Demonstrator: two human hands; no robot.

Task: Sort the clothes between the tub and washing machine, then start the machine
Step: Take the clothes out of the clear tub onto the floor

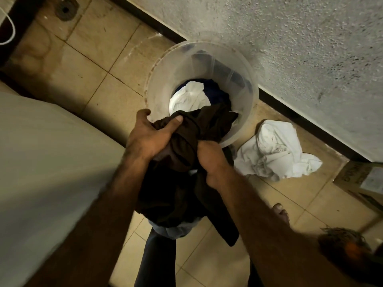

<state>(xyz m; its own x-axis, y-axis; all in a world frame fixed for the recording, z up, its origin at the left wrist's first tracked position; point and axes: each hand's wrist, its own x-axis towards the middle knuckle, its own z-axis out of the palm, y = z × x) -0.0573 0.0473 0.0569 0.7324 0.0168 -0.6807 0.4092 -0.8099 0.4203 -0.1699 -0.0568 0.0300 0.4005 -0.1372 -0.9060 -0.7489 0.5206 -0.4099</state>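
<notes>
Over the tub's point(161, 79) rim, left hand point(149, 137) and right hand point(209, 160) grip a brown garment point(209, 123); box point(352, 175) lettering unreadable.

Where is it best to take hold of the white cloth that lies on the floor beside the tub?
Grip the raised bunched hump of the white cloth, coming down from above. Its edges lie flat on the tiles, while the hump stands up and offers folds to pinch.

On floor point(89, 59): tub point(160, 85), white cloth point(275, 150) (crumpled)
</notes>
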